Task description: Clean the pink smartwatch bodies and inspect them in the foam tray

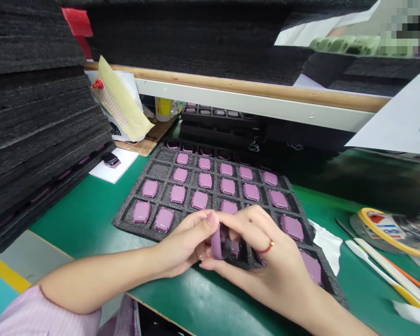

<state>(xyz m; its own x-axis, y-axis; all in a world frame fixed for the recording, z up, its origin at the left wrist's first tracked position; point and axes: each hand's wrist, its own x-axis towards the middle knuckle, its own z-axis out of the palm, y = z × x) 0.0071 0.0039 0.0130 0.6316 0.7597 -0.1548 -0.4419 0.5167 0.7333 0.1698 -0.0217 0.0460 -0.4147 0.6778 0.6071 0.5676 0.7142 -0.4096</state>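
Both hands meet over the near edge of a black foam tray (161,156) whose pockets hold several purple watch cases (200,199). My left hand (187,240) and my right hand (262,247) pinch one purple watch case (217,242) between their fingertips, held on edge just above the tray. A ring with a red stone sits on a finger of my right hand. The lower right pockets are partly hidden behind my right hand.
Tall stacks of black foam trays (38,116) stand at the left. A white card with a dark watch case (111,160) lies beside them. A tape roll (388,228) and flat tools (388,266) lie at the right. A shelf rail (252,102) crosses behind, with another filled tray (213,114) under it.
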